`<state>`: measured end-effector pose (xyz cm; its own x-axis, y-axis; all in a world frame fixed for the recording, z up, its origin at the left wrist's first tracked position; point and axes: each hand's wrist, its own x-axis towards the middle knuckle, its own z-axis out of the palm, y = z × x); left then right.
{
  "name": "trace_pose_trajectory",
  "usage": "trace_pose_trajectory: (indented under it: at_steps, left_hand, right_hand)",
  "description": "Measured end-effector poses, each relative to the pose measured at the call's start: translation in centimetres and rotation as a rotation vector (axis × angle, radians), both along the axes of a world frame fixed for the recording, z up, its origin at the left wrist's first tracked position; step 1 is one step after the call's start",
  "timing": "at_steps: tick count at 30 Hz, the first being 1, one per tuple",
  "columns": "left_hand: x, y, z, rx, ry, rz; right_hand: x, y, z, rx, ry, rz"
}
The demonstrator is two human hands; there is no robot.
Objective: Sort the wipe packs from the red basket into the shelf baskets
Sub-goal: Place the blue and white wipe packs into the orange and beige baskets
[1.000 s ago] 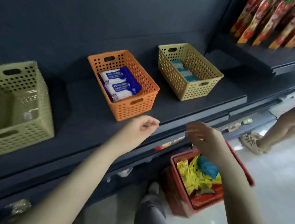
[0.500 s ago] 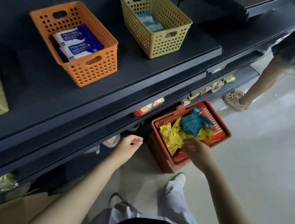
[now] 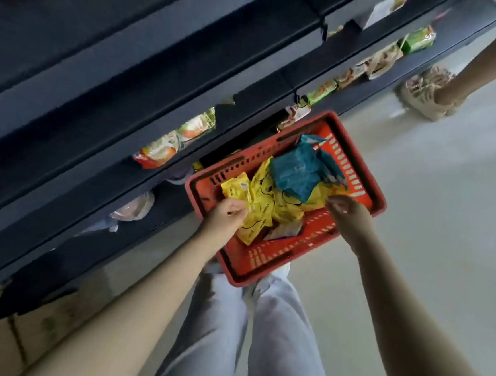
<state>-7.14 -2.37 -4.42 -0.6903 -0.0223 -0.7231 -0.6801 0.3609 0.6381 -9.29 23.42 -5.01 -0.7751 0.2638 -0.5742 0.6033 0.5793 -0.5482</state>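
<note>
Dark blue-grey metal shelving (image 3: 131, 69) runs diagonally across the view. Orange-and-green foil snack packets (image 3: 173, 146) lie on its lower tiers, with a green packet (image 3: 418, 41) further right. A brown cardboard box (image 3: 6, 344) sits at bottom left. On the pale smooth floor (image 3: 446, 218) stands another person's bare leg (image 3: 488, 64) in a beige woven sandal (image 3: 426, 95).

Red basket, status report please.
Left hand grips a yellow pack. Right hand inside red basket, grip unclear. Teal packs on top, nothing blocking.
</note>
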Motion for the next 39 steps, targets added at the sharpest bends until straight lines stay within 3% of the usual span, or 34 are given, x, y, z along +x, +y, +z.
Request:
trace_pose_trajectory:
  at_steps: [8,11,15,18,29,32,39]
  left_hand:
    - [-11.5,9.3,-13.1,-0.075,0.114,-0.108]
    - [-13.5,10.9,-16.3,-0.107,0.152,-0.122]
    - [-13.8,11.1,-18.5,-0.338,0.254,-0.161]
    - [-12.9,10.9,-18.2,-0.449,0.233,-0.207]
    - [-8.3,8.3,-17.6,0.001,0.045,0.078]
    - [-7.4,8.0,-17.2,0.046,0.023,0.142]
    - [-6.8,7.6,-14.6,0.059,0.041,0.264]
  right_hand:
    - [-6.0,1.3,-12.3,0.030,0.253,-0.274]
    - [-6.6,0.8,-13.6,0.069,0.312,-0.290]
    - [-6.0,1.3,-14.0,0.117,0.280,-0.257]
    - [-5.5,1.8,-14.2,0.223,0.241,-0.189]
    - [-7.1,2.1,-16.4,0.096,0.074,-0.106]
    - [-7.8,1.6,-16.7,0.072,0.002,-0.166]
    - [-8.8,0.5,-15.4,0.076,0.080,-0.311]
